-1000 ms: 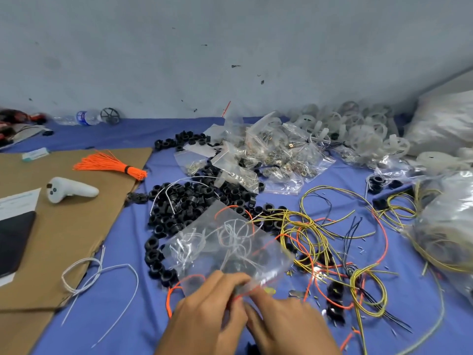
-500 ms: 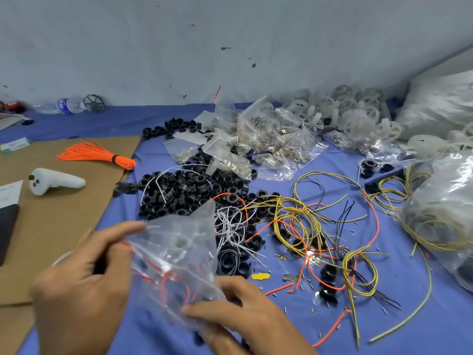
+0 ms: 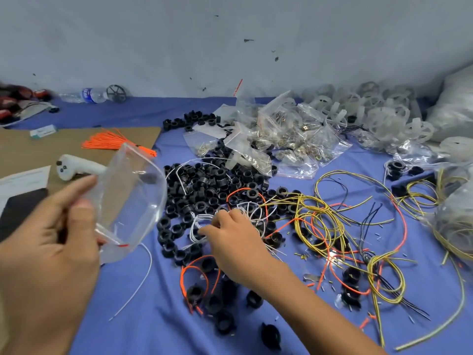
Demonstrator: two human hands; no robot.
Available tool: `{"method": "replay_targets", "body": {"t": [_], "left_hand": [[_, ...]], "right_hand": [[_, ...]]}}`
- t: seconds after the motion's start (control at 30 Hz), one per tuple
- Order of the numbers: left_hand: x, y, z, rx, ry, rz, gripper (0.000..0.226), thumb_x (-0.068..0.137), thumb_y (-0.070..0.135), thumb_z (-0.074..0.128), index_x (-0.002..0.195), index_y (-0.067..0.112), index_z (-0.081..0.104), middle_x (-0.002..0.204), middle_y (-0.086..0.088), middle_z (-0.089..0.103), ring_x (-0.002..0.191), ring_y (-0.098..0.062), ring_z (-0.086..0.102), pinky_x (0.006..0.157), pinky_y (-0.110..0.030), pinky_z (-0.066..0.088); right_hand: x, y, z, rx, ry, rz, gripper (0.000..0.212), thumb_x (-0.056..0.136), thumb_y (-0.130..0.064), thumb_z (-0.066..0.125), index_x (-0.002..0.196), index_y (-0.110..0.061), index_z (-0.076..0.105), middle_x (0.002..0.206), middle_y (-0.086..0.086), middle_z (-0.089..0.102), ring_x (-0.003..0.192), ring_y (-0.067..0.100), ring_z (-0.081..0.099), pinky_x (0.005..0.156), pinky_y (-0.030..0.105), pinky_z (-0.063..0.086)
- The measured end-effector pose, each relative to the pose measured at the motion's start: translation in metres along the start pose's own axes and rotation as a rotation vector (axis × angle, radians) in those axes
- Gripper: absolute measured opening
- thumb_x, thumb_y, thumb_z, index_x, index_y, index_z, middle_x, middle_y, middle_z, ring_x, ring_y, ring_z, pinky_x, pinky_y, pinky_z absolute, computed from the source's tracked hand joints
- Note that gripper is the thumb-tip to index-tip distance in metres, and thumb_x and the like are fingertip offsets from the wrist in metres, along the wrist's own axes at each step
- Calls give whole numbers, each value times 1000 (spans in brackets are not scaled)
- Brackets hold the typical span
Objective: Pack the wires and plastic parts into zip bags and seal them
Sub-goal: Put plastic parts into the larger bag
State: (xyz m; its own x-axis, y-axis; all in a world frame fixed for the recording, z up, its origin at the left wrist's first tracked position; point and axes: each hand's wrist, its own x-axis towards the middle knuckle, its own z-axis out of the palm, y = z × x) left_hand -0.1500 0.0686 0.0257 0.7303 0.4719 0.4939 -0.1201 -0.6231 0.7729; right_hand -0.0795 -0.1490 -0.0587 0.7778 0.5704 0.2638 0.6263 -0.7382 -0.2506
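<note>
Clear zip bag [image 3: 130, 196] aloft — white wires [image 3: 198, 221] tangled.

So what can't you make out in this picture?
Head view:
Fingertips of the right hand: buried in the thin white wires; grip unclear.
Clear plastic zip bag in the left hand: blurred; contents uncertain.
Cloudy plastic sack of yellow wires: cut off by the right edge.
Clear water bottle's label: too small.

Blue cloth [image 3: 143, 298], black rings [image 3: 204, 185], yellow wires [image 3: 320, 213], orange tassel [image 3: 112, 142].
</note>
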Motion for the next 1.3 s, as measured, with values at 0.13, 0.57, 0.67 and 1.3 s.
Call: {"method": "replay_targets", "body": {"t": [0.13, 0.57, 0.67, 1.3], "left_hand": [[-10, 7, 4, 24, 33, 34, 40, 100, 54, 40, 132, 41, 61, 79, 0, 67, 60, -15, 59, 66, -40, 57], [-18, 24, 21, 65, -42, 93, 31, 99, 54, 41, 123, 54, 61, 78, 10, 67, 57, -12, 58, 55, -32, 48], [-19, 30, 32, 56, -95, 111, 31, 98, 57, 40, 120, 57, 61, 66, 0, 60, 51, -18, 52, 48, -30, 46], [-27, 64, 64, 153, -341, 34, 43, 96, 41, 52, 137, 52, 49, 62, -3, 62, 51, -19, 55, 56, -33, 40]], "right_hand": [[14, -2, 17, -70, -24, 11, 29, 77, 2, 57, 104, -9, 54, 103, 12, 49, 90, 30, 40, 72, 36, 24], [-11, 46, -64, 835, 519, 469, 7, 103, -21, 47, 101, -19, 53, 86, 2, 61, 69, 9, 51, 59, 27, 40], [-30, 62, -82, 1073, 676, 602, 13, 105, -18, 43, 103, -17, 56, 93, -9, 70, 83, 9, 61, 70, 29, 51], [-68, 111, -166, 137, 815, 467, 13, 102, -19, 50, 109, -13, 59, 92, 0, 67, 77, 26, 63, 72, 33, 44]]}}
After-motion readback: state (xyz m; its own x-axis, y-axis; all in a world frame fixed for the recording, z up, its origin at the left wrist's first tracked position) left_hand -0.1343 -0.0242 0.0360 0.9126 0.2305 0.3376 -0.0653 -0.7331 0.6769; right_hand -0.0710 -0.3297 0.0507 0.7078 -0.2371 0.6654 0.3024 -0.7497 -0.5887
